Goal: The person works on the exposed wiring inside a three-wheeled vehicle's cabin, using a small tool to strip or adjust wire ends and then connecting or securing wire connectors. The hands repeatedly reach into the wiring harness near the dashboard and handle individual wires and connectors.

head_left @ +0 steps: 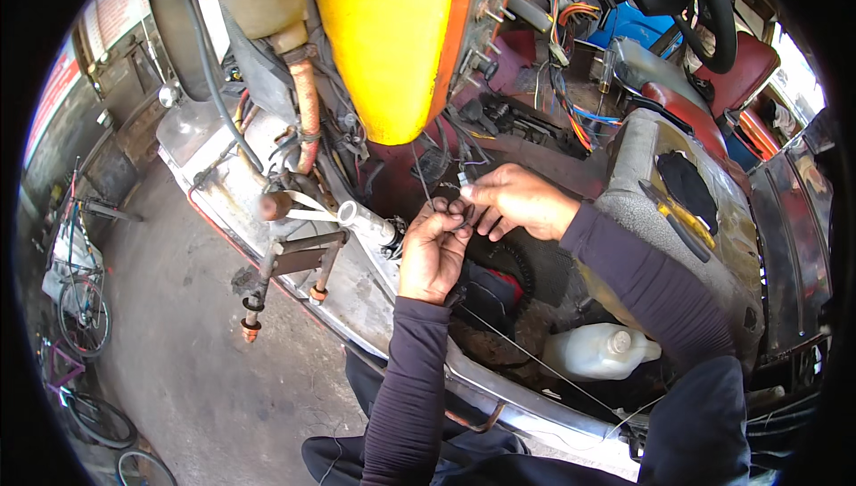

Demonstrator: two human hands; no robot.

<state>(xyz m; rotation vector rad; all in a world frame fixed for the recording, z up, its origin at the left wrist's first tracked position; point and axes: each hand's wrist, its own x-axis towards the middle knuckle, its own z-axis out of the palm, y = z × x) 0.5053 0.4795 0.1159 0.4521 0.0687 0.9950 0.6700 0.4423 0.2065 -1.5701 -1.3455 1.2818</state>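
While left hand [434, 250] pinches wire [422, 174] and right hand [524, 204] hides its hold, floor [187, 334] spreads past metal edge [343, 324].

You have two hands in view, one left hand [432, 254] and one right hand [532, 201], with two dark sleeves [655, 281]. Around you, count one black steering wheel [728, 27], one whitish plastic jug [584, 354] with one cap [620, 341], one yellow panel [383, 40], one two-legged metal bracket [298, 260] and three bicycle wheels [100, 419]. The coloured wires [572, 111] are too tangled for you to count.
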